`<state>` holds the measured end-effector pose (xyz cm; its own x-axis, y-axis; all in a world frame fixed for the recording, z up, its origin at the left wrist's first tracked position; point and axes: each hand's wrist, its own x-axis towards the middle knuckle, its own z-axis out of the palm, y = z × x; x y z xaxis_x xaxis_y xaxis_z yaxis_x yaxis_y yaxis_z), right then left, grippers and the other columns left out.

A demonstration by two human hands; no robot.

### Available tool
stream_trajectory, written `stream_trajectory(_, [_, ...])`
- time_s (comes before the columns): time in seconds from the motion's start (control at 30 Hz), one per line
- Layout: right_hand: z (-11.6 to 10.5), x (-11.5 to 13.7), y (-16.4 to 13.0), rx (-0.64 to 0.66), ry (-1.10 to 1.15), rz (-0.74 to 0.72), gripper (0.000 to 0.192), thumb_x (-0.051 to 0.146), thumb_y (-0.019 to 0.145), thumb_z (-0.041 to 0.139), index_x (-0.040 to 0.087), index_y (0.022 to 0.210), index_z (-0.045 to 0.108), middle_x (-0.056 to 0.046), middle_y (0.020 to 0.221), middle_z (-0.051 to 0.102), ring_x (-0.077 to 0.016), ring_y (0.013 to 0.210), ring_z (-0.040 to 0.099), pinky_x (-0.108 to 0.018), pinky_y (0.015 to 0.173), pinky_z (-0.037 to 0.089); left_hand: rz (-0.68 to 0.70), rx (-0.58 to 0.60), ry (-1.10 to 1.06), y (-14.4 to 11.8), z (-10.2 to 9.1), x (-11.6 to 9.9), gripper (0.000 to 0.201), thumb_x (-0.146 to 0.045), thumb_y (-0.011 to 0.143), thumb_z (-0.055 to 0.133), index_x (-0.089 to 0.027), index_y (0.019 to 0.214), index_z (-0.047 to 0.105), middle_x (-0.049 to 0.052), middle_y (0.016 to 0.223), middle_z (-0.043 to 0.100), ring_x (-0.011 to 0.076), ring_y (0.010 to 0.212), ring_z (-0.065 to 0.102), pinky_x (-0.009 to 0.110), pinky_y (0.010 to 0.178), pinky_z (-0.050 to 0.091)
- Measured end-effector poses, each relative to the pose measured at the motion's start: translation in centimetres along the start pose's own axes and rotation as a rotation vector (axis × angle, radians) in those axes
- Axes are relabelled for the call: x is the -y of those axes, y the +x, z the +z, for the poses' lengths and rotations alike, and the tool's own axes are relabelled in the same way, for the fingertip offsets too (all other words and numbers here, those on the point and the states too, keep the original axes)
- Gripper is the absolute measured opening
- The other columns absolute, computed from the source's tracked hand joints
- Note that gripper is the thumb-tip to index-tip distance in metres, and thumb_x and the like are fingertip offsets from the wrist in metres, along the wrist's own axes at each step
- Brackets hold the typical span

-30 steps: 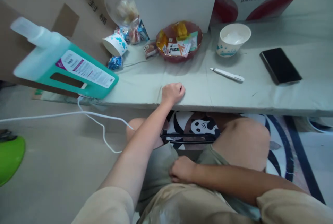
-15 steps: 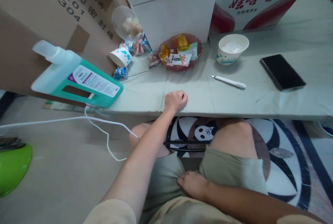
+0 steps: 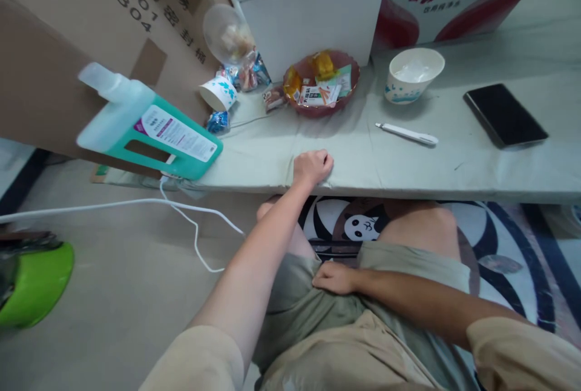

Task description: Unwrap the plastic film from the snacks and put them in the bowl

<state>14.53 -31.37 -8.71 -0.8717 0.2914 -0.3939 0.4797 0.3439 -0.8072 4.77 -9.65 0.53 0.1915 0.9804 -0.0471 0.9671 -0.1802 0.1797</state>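
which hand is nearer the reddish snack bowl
Left: the left hand rests on the table, in front of the bowl; the right hand is farther back, at the shorts.

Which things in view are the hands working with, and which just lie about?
Touched: pale green, cloth-covered table, by closed left hand; olive fabric shorts, by right hand.
Lying about: teal plastic bottle; reddish scalloped bowl; slim white tool; black rectangular phone.

Left knee [image 3: 264, 206] shifted right since 0.5 s ago; right shorts leg [image 3: 417, 262] covers more thigh [image 3: 420, 230] than 1.0 s ago.
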Motion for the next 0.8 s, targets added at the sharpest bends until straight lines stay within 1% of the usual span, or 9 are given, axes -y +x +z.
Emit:
stream_trajectory(0.17, [-1.8,-1.6,1.2,-0.013,-0.183,-0.039,0.045,0.037,0.100,0.046,0.016,0.069,0.072,-0.008,0.069,0.071,-0.0168,0.065,0.059,-0.029,0.067,0.042,0.012,0.004,-0.003,-0.2,-0.3,0.0,0.040,-0.037,0.099,0.042,-0.020,0.093,0.078,0.012,0.094,0.078,0.0258,0.083,0.069,0.036,0.066,0.034])
stream_trajectory(0.3, [0.5,-0.4,0.9,-0.054,-0.304,-0.029,0.034,0.032,0.095,0.053,0.014,0.075,0.074,-0.014,0.076,0.074,-0.0221,0.075,0.064,-0.037,0.081,0.046,0.016,0.022,-0.024,-0.3,-0.7,-0.1,0.040,-0.036,0.099,0.043,-0.019,0.095,0.078,0.014,0.096,0.078,0.0273,0.085,0.069,0.036,0.069,0.037])
stream_trajectory(0.4, [2.9,2.1,-1.2,-0.144,-0.365,0.027,0.029,0.026,0.097,0.049,0.010,0.100,0.074,-0.021,0.102,0.075,-0.0281,0.098,0.066,-0.044,0.093,0.045,0.012,0.023,-0.054,-0.5,-0.7,-0.3,0.040,-0.036,0.099,0.043,-0.018,0.098,0.079,0.016,0.096,0.078,0.0286,0.087,0.070,0.037,0.070,0.039])
stream_trajectory(0.47, [3.0,3.6,-3.0,-0.212,-0.396,0.096,0.030,0.017,0.097,0.044,0.008,0.112,0.069,-0.024,0.118,0.070,-0.0315,0.112,0.062,-0.046,0.095,0.045,0.002,0.021,-0.084,-0.6,-0.6,-0.5,0.038,-0.035,0.098,0.045,-0.018,0.097,0.079,0.016,0.096,0.078,0.0285,0.087,0.070,0.037,0.071,0.040])
stream_trajectory(0.53, [1.2,4.6,-4.4,-0.292,-0.387,0.152,0.027,0.019,0.096,0.047,0.011,0.114,0.066,-0.021,0.122,0.066,-0.0311,0.113,0.059,-0.044,0.093,0.044,-0.017,0.018,-0.124,-0.2,-0.6,-0.3,0.033,-0.036,0.096,0.050,-0.019,0.092,0.078,0.014,0.091,0.078,0.0271,0.084,0.070,0.035,0.069,0.040])
stream_trajectory(0.63, [-4.2,4.9,-4.4,-0.453,-0.265,0.158,0.022,0.022,0.098,0.046,0.017,0.110,0.064,-0.012,0.111,0.066,-0.0248,0.102,0.060,-0.037,0.088,0.044,-0.066,-0.013,-0.191,2.2,-1.2,1.4,0.034,-0.038,0.098,0.049,-0.020,0.086,0.075,0.010,0.085,0.076,0.0219,0.079,0.067,0.033,0.068,0.040])
stream_trajectory(0.7, [-8.1,4.4,-3.0,-0.503,-0.200,0.079,0.024,0.021,0.100,0.041,0.018,0.109,0.063,-0.010,0.105,0.066,-0.0224,0.095,0.060,-0.034,0.084,0.043,-0.131,-0.131,-0.236,5.2,-2.4,4.0,0.038,-0.037,0.103,0.040,-0.020,0.091,0.072,0.008,0.089,0.076,0.0194,0.082,0.065,0.034,0.072,0.043])
stream_trajectory(0.77, [-11.1,3.5,-0.9,-0.522,-0.182,-0.002,0.023,0.022,0.100,0.040,0.018,0.107,0.062,-0.010,0.102,0.066,-0.0219,0.091,0.060,-0.034,0.082,0.043,-0.229,-0.437,-0.308,8.7,-4.1,7.5,0.026,-0.036,0.099,0.050,-0.021,0.097,0.071,0.007,0.097,0.074,0.0201,0.092,0.064,0.037,0.082,0.047])
stream_trajectory(0.8, [-12.1,3.0,0.2,-0.530,-0.184,-0.024,0.022,0.022,0.100,0.040,0.018,0.104,0.061,-0.010,0.101,0.066,-0.0220,0.090,0.061,-0.034,0.081,0.042,-0.251,-0.484,-0.292,10.4,-4.9,9.3,0.022,-0.036,0.094,0.059,-0.021,0.105,0.070,0.009,0.111,0.073,0.0228,0.106,0.062,0.041,0.091,0.047])
